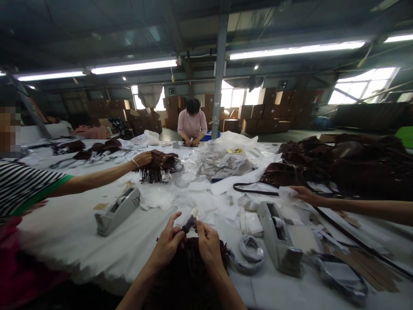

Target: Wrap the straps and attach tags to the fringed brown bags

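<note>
In the lower middle of the head view, a dark brown fringed bag (185, 280) lies close in front of me at the table edge. Above it, my left hand (169, 239) is closed, pinching a short dark strap (189, 224) between thumb and fingers, the index finger raised. My right hand (208, 243) is closed too, its fingertips on the strap's other side where whitish wrapping (194, 212) covers the end. What exactly lies under the wrapping is hidden.
Grey tape dispensers (120, 211) (279, 239) stand left and right, with a coiled wrapped strap (250, 254) near the right one. Dark bags (355, 159) are heaped at right. A co-worker's hand (143, 159) holds a fringed bag; another's hand (305, 194) touches white paper.
</note>
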`<state>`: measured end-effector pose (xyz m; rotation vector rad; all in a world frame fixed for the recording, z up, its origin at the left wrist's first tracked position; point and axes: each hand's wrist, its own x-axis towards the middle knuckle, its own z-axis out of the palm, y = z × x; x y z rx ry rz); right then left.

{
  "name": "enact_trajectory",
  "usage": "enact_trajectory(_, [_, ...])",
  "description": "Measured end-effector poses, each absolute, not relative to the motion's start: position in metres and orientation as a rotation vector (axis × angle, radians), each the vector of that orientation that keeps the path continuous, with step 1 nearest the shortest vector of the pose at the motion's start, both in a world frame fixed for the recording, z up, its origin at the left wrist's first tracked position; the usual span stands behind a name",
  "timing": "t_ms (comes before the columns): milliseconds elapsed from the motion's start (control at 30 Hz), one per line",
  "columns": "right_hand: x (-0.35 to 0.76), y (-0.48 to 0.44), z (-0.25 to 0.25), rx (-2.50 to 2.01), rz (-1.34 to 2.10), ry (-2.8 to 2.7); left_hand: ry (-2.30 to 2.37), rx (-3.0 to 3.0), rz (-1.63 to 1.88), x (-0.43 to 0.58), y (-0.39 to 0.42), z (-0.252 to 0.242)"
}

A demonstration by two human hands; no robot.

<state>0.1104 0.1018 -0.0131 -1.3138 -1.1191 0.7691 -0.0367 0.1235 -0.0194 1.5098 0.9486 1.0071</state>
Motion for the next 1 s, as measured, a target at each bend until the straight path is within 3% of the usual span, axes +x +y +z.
enact_trajectory(267, [0.114, 0.115, -0.008, -1.178, 1.043, -1.004, 0.920, 1.511, 1.095, -0.024, 0.131, -0.002])
enact_trajectory(500, [0.122, 0.130, 0.041, -1.081, 0.946, -1.125, 0.806, 1.446, 1.328, 0.002, 0.144, 0.035])
enact_trajectory(800, [0.126, 0.126, -0.005, -1.289, 1.034, -1.026, 0.957, 1.504, 1.354, 0.010, 0.142, -0.013])
enact_trajectory(1000, [0.126, 0.124, -0.002, -1.211, 1.146, -0.775, 1.001, 1.533, 1.351, 0.006, 0.144, -0.014])
